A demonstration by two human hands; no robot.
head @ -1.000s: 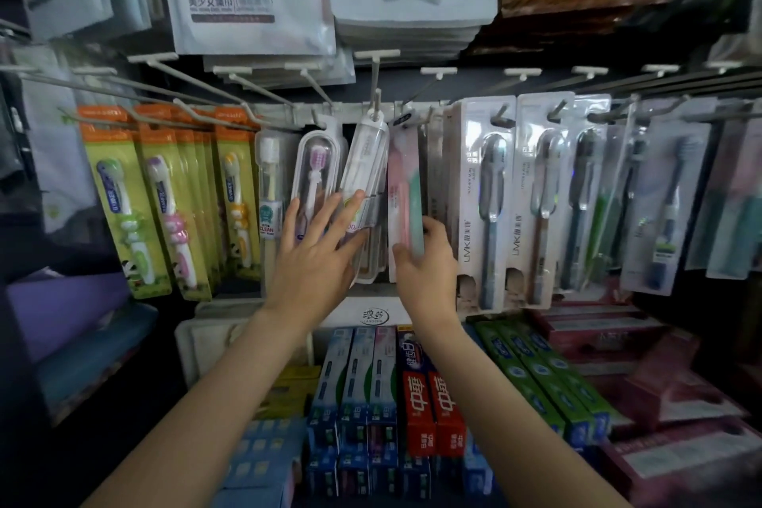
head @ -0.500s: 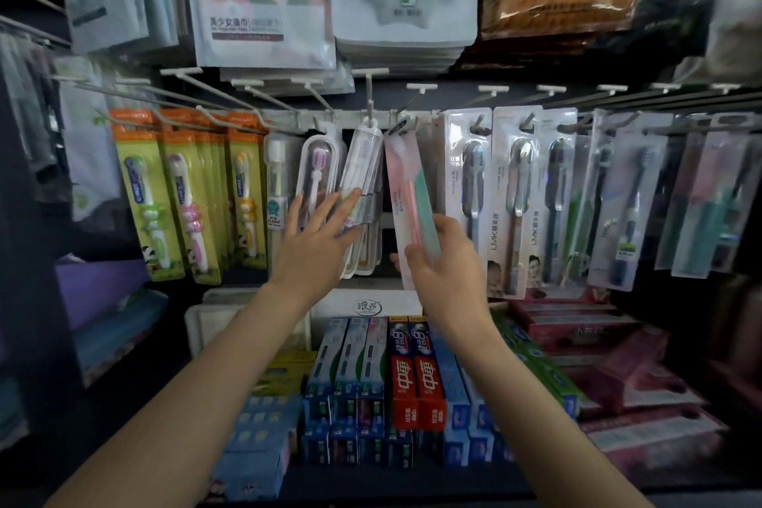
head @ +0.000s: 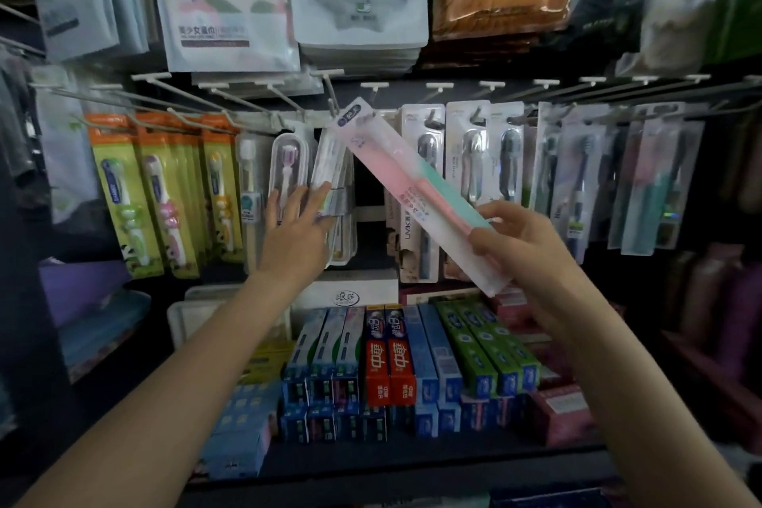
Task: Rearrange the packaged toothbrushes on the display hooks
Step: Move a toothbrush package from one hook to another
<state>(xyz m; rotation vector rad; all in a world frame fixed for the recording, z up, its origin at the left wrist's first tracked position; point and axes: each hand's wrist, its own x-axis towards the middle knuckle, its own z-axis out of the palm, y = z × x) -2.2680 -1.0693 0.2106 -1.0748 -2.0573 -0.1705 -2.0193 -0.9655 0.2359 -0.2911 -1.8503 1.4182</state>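
At the left end of the hook rail (head: 231,124) hang orange-topped children's toothbrush cards (head: 119,194), flat and stiff-looking, each threaded on its hook through a hole at the top.

Just right of them, the left hand (head: 295,231) lies with straight fingers against a bunch of clear toothbrush cases (head: 330,173), pressing them toward the left and curling round nothing. Those cases look like hard, glossy plastic, so they probably swing freely on the wire and slip under a light touch; a flat palm is a sound way to hold them still.

Right of that bunch is a dark gap in the row. In front of it, off any hook, the pink and mint toothbrush pack (head: 416,190) slants from upper left to lower right, its blue-labelled hang end up near the rail. The right hand (head: 523,247) pinches it near the lower end, thumb on the front face. It appears light and thin, likely to flex, so a hold nearer the top would steer the hole better.

Further right hang white carded toothbrushes (head: 466,161) and more packs toward the rail's right end.
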